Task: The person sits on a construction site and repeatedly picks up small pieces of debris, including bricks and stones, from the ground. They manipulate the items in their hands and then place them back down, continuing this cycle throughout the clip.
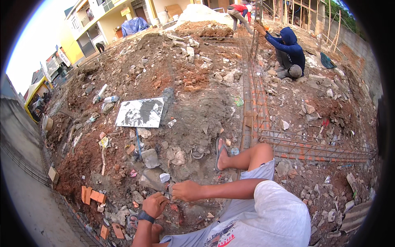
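A flat rectangular board (140,112), white with grey smears, lies on the rubble mound. A clear plastic bottle (110,99) lies just left of it. A small green wrapper (238,101) lies beside the rebar cage. A yellow sign (125,11) hangs on the far building.

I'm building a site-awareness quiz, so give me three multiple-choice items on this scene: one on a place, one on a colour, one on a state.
1. Where does the flat white board lie?
A. on the dirt mound
B. against a wall
C. on the rebar cage

2. What colour is the crouching worker's hoodie?
A. yellow
B. dark blue
C. white

3. How are the person's hands, left and right?
A. raised overhead
B. behind the back
C. low over the rubble, close together

Key: A, it lies flat on soil; B, hood and sleeves are blue; C, both are near the stones.
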Available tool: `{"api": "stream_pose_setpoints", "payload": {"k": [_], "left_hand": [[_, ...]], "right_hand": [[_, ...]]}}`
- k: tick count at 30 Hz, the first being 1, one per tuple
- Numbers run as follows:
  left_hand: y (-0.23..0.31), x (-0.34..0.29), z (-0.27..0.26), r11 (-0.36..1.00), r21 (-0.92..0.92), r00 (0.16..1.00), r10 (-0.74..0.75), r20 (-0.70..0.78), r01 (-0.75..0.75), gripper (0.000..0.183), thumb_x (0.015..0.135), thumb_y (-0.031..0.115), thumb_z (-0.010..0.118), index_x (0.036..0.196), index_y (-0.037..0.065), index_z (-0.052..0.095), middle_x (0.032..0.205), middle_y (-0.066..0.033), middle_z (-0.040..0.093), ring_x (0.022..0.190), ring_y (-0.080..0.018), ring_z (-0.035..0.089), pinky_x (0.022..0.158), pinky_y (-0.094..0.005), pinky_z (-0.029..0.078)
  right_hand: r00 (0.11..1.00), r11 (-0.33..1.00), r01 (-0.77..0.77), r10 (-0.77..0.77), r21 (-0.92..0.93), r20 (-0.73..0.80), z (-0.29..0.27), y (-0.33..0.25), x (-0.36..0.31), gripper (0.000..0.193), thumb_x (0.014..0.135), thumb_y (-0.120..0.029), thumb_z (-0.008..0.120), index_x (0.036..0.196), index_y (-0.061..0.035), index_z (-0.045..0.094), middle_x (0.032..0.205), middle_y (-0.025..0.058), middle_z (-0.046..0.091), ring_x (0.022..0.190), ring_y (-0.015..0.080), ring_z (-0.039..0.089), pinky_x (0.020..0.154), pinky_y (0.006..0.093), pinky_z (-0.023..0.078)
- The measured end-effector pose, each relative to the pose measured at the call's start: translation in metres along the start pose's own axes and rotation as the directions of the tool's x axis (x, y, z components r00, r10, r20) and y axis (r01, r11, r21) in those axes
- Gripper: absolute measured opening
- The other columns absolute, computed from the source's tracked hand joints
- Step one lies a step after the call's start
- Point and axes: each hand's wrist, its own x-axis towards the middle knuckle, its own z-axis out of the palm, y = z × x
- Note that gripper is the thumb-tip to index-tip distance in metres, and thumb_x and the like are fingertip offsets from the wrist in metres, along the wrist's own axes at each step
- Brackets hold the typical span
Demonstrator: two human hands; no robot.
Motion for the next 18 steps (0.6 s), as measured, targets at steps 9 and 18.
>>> {"api": "stream_pose_setpoints", "payload": {"k": [9,18], "left_hand": [[0.011,0.005,0.003,0.964,0.259,0.997,0.074,-0.023,-0.065,0.012,0.086,0.019,0.073,0.079,0.015,0.065,0.079,-0.0046,0.058,0.076,-0.0269,0.066,0.06,-0.0425,0.054],[0.006,-0.003,0.008,0.997,0.079,0.997,0.007,-0.081,0.0,0.009,0.084,0.016,0.079,0.083,0.012,0.071,0.079,-0.0068,0.06,0.068,-0.0296,0.065,0.06,-0.043,0.053]], "right_hand": [[0.722,0.459,-0.687,0.522,0.564,0.455,0.025,0.009,-0.002,0.039,0.106,-0.042,0.06,0.088,-0.0071,0.059,0.072,-0.0001,0.055,0.066,0.019,0.058,0.061,0.035,0.049],[0.999,0.991,0.014,-0.019,-0.133,-0.042,0.01,-0.001,-0.006,0.03,0.097,-0.037,0.068,0.09,-0.0077,0.064,0.088,0.0092,0.063,0.086,0.0265,0.065,0.065,0.042,0.053]]}}
